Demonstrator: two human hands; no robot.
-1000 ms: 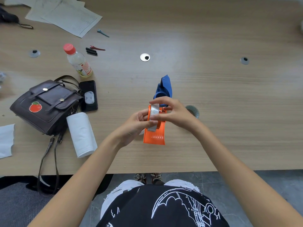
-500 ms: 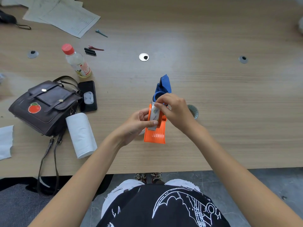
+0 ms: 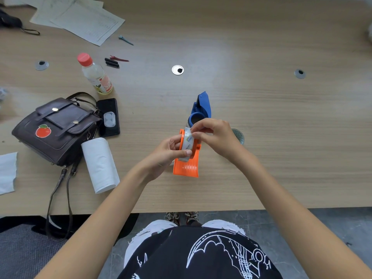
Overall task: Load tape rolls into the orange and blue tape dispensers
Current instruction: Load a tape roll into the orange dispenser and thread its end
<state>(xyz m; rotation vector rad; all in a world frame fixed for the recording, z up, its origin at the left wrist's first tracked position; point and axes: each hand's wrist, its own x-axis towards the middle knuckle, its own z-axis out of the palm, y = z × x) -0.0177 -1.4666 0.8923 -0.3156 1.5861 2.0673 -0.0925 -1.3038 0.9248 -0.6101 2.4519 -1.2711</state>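
Note:
An orange tape dispenser (image 3: 186,168) lies near the table's front edge, its handle pointing toward me. A clear tape roll (image 3: 187,142) stands on edge in its cradle. My left hand (image 3: 167,153) grips the roll and the dispenser's left side, thumb across the roll. My right hand (image 3: 216,135) pinches the tape at the top of the roll. Just behind lies the blue tape dispenser (image 3: 201,107). A second tape roll (image 3: 238,135) lies flat on the table, partly hidden by my right hand.
To the left lie a white paper roll (image 3: 99,164), a brown handbag (image 3: 54,127), a black phone (image 3: 108,117) and a red-capped bottle (image 3: 94,74). Papers (image 3: 80,19) and small clips (image 3: 112,61) sit at the back left. The table's front edge (image 3: 302,208) runs below my wrists.
My right hand has drawn back from across the dispenser to the top of the roll. The roll has turned from lying flat-faced to standing edge-on in the orange dispenser.

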